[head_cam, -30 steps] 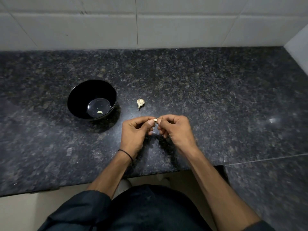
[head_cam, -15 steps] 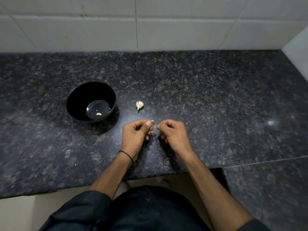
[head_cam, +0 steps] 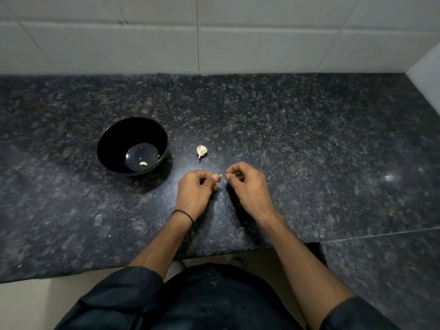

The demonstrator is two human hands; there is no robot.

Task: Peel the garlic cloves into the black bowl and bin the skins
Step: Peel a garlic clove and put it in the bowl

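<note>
1. Step in hand: peeling is judged to be under way. A small pale clove [head_cam: 220, 175] is pinched at the fingertips of the left hand [head_cam: 195, 189], whose fingers are curled, just above the counter [head_cam: 309, 151].
2. Right hand [head_cam: 247, 184]: the fingers are curled, with thumb and forefinger tips brought together just right of the clove. A narrow gap is seen between them and the clove. Whether a shred of skin is held there cannot be told; it would be too small.
3. The bowl [head_cam: 114, 139] stands upright beyond and to the left of the left hand. One peeled clove [head_cam: 143, 164] lies on its floor.
4. A garlic piece [head_cam: 202, 150], apparently unpeeled, lies on the counter just beyond the hands, right of the bowl and apart from both. Progress is judged early.
5. Next move: if the clove is bare, it is to be carried left and forward over the bowl rim and released, which is a short reach. If not, the skin must be pinched again. No bin is in view, so the path for the skins cannot be planned.
6. Nothing is seen between the left hand and the bowl. Risks are judged to be the small clove slipping and pale flakes being lost on the speckled counter.
7. Also noted: a black wristband [head_cam: 183, 214] on the left wrist, and a tiled wall [head_cam: 142, 44] far beyond the hands.
</note>
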